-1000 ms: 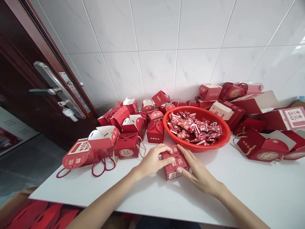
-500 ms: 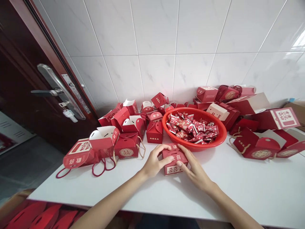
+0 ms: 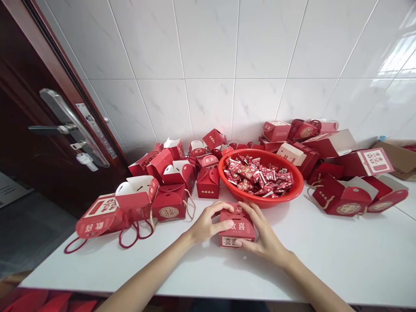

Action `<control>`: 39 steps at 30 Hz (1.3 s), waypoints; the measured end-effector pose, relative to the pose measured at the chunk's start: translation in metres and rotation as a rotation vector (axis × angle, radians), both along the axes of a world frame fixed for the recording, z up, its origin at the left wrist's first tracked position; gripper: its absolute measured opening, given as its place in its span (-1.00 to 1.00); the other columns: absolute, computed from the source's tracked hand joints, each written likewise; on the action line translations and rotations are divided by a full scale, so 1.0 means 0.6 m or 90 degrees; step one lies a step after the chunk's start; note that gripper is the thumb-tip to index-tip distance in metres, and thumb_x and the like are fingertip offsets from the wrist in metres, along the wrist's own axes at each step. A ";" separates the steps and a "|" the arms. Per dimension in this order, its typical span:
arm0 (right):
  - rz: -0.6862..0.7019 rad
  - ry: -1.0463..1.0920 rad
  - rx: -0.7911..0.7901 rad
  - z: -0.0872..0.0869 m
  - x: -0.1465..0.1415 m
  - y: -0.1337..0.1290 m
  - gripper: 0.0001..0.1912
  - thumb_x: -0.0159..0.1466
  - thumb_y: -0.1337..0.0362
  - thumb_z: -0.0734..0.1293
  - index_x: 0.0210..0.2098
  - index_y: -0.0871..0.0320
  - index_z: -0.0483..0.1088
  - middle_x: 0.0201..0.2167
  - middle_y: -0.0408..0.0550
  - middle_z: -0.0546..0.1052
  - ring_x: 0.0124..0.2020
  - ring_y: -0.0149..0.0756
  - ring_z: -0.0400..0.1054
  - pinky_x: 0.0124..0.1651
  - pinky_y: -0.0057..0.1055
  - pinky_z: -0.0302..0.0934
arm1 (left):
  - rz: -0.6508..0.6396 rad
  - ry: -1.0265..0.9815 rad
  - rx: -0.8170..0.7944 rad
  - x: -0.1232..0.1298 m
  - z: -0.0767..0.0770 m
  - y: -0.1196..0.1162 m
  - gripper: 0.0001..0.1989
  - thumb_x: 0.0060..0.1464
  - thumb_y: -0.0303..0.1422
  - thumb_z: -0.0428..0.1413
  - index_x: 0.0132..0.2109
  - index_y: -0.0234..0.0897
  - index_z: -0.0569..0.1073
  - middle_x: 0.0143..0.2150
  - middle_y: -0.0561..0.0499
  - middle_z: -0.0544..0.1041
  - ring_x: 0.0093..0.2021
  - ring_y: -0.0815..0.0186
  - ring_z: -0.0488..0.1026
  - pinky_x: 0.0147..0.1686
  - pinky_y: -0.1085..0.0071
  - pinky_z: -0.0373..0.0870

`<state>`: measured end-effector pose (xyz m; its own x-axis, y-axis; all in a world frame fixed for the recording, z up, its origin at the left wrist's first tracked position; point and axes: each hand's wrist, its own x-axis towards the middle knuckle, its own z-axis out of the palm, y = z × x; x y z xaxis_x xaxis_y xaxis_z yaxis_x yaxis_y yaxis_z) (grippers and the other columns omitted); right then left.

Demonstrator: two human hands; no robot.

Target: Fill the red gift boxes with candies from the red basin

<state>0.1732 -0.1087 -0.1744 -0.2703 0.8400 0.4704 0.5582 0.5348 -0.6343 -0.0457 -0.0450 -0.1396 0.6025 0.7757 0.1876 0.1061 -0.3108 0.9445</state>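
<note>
A small red gift box [image 3: 242,232] with pale lettering sits on the white table between my two hands. My left hand [image 3: 208,223] grips its left side, thumb lying on the top flap and fingers over the far edge. From the right, my right hand [image 3: 263,232] wraps the box, its thumb at the lower front near the pale printed panel and its fingers on the far top. The flaps on top lie folded down, with a slot showing. Just beyond the box stands a red plastic basket [image 3: 224,180] filled with wrapped candies [image 3: 260,175].
Several red gift boxes [image 3: 169,203], some with rope handles, stand at the left. More boxes [image 3: 349,197] are piled on the right, near a cardboard carton [image 3: 396,154]. A tiled wall [image 3: 208,52] backs the table [image 3: 182,264]; a dark door [image 3: 19,86] is at left.
My right thumb has moved from the box's top down to its front. My left hand keeps its hold. The whole view has shifted slightly.
</note>
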 end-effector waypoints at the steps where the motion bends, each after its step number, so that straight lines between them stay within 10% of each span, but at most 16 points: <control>1: 0.009 -0.007 -0.002 0.002 0.000 -0.001 -0.12 0.27 -0.10 0.44 0.43 0.05 0.10 0.27 0.23 0.30 0.31 0.09 0.29 0.26 -0.08 0.34 | -0.008 0.004 0.001 -0.001 0.001 0.000 -0.68 0.05 -0.20 0.27 -0.07 -0.23 0.52 -0.01 -0.07 0.54 0.01 0.13 0.51 0.09 0.21 0.43; 11: 0.008 -0.076 0.060 0.000 0.017 -0.012 -0.20 0.34 0.03 0.40 0.46 0.06 0.09 0.45 0.24 0.08 0.49 0.13 0.01 0.36 -0.04 0.21 | -0.050 0.009 0.006 -0.002 0.013 0.007 -0.65 0.05 -0.21 0.31 -0.04 -0.25 0.53 0.03 -0.11 0.53 0.06 0.13 0.50 0.14 0.23 0.40; 28: -0.228 -0.211 0.234 -0.012 -0.020 -0.082 -0.09 0.32 0.06 0.40 0.53 0.00 -0.06 0.54 0.16 -0.06 0.37 0.37 0.16 0.23 0.30 0.25 | 0.078 0.073 0.095 0.055 0.008 -0.059 -0.72 0.39 -0.14 0.00 -0.14 -0.21 0.48 -0.07 -0.07 0.52 -0.02 0.21 0.49 0.04 0.32 0.40; 39: -0.284 -0.148 0.140 -0.009 -0.036 -0.098 0.00 0.19 0.24 0.40 0.53 -0.14 -0.08 0.57 -0.02 -0.24 0.38 0.50 0.12 0.19 0.43 0.23 | -0.060 0.180 0.129 0.024 0.039 -0.049 -0.55 0.24 -0.16 0.17 0.23 -0.14 0.46 0.22 -0.15 0.48 0.21 0.06 0.45 0.24 0.20 0.39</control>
<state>0.1513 -0.1678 -0.1799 -0.0275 0.7857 0.6180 0.8733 0.3197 -0.3677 -0.0315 -0.0742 -0.1161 0.7192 0.6791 0.1470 0.3170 -0.5089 0.8004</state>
